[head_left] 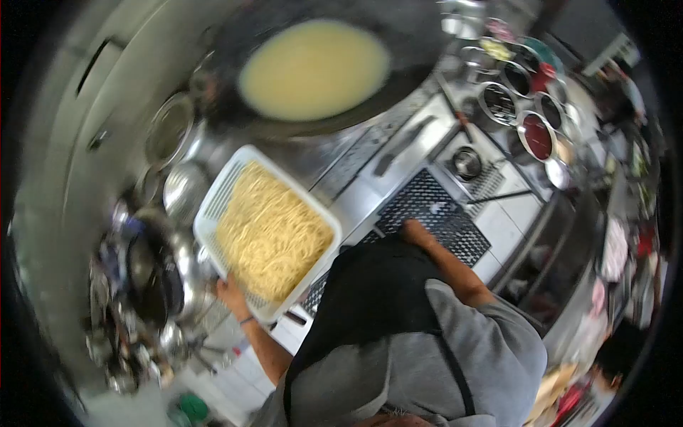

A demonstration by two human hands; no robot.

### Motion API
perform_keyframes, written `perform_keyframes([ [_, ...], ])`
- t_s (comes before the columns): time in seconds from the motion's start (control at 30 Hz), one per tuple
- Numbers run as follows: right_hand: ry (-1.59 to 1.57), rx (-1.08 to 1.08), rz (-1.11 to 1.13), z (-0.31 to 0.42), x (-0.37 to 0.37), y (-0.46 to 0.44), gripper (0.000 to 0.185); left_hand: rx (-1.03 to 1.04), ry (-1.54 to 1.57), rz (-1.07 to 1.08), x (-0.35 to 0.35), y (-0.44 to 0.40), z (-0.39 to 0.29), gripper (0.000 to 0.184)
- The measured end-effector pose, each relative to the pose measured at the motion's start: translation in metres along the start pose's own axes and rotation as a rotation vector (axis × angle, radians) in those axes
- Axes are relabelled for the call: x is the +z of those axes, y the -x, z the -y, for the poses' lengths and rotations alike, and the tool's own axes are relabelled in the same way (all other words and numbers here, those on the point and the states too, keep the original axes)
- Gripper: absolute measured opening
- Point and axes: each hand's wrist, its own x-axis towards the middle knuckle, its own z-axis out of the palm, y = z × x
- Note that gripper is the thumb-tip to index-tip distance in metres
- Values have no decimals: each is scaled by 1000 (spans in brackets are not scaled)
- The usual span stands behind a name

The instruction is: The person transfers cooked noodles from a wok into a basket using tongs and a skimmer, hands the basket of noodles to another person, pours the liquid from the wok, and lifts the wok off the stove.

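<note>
A white plastic basket point(324, 206) full of yellow noodles point(274, 231) is tilted near the counter's edge, below a large dark wok. My left hand point(231, 295) holds the basket's lower left side, fingers partly hidden by its rim. Beside the black apron point(377, 285), my right hand point(416, 233) hangs low near its edge, over the dark perforated mat; its fingers are not clearly visible. Pale yellow liquid point(313, 70) lies in the wok point(409, 85).
Several metal containers with sauces point(537, 135) stand at the upper right. A small metal bowl point(467, 163) is right of the wok. Strainers point(185, 191) and pots point(146, 267) crowd the left. A black perforated mat point(434, 213) covers the floor.
</note>
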Motion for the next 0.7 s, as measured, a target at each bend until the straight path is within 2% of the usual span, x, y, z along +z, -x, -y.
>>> perform_keyframes([
  [0.03,79,30,-64,-1,-7,11,36,77,52,-26,5,-4,7,35],
  [0.1,-123,-53,-174,-62,35,-21,34,65,-24,-16,4,12,-35,34],
  [0.17,-158,-19,-196,-88,39,-22,28,128,-223,-109,5,1,-10,36],
  [0.2,-179,10,-212,-105,41,-19,25,124,-226,-125,6,5,-17,36],
  [0.33,62,-24,-234,-218,112,-49,19,159,-313,-117,3,9,-32,40],
  [0.47,171,53,-78,-261,131,-30,16,186,-473,-186,5,9,-34,48],
  [0.57,246,82,22,-284,144,-17,13,245,-537,-161,-1,-9,-9,51],
  [0.6,245,90,37,-283,144,-10,12,199,-557,-175,2,-4,-16,50],
  [0.7,37,271,-96,-275,135,19,14,200,-642,-161,3,-5,-22,51],
])
